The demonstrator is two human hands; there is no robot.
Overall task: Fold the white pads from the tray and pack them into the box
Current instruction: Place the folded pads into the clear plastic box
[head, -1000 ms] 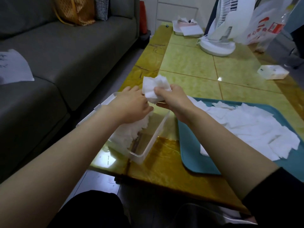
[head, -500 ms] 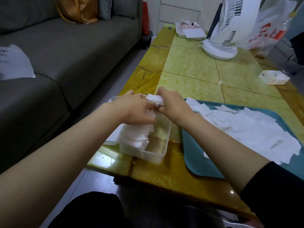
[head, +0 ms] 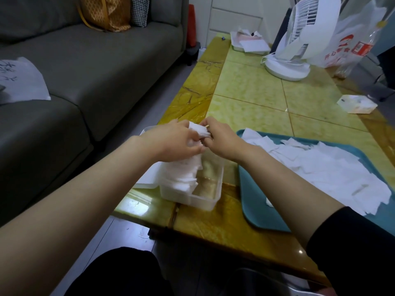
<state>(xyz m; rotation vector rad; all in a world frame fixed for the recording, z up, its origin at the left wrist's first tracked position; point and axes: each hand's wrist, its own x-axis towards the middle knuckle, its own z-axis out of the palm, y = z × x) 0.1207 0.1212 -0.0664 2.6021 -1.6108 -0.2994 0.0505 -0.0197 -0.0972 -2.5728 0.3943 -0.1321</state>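
A clear plastic box (head: 210, 194) stands at the table's left edge, with a stack of folded white pads (head: 183, 176) leaning against its left side. Over the box's far end my left hand (head: 171, 143) and my right hand (head: 222, 139) meet, both pinching one folded white pad (head: 198, 130) between them. To the right lies a teal tray (head: 254, 201) covered with several loose flat white pads (head: 333, 167). The fingertips of both hands are partly hidden by the pad.
A white fan (head: 299, 39) and a plastic bag (head: 354, 39) stand at the table's far right. A small tissue pack (head: 357, 103) lies on the right, a white tray with papers (head: 250, 43) at the far end. A grey sofa (head: 74, 71) runs along the left.
My right hand has brought the folded pad down from above the box to the stack. My left hand has come off the stack and taken hold of the pad too.
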